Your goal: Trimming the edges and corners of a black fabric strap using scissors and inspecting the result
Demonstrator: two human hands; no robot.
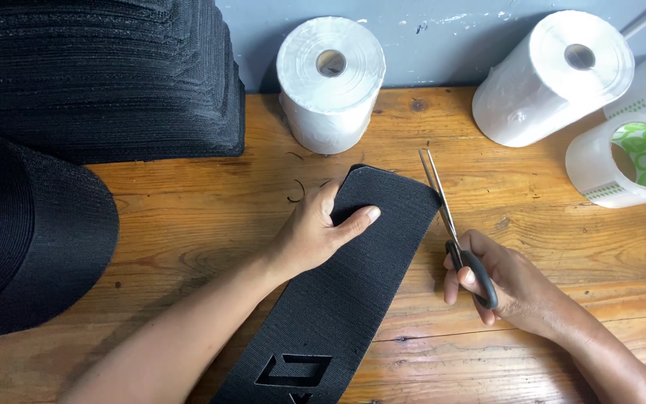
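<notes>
left hand point(315, 232) pins the black woven fabric strip point(345, 292); right hand point(502, 284) grips black-handled steel scissors point(450, 224), whose blades may nick the strip's edge.

Two white rolls wrapped in clear plastic film lie on the wooden table point(188, 224) against the grey wall: one white plastic-wrapped roll point(330, 82) at top centre, its cardboard core facing up, and another white plastic-wrapped roll point(551, 78) tilted at upper right. At the right edge sit two clear tape rolls point(633, 161) with green-and-white patterned core labels, touching each other.
</notes>
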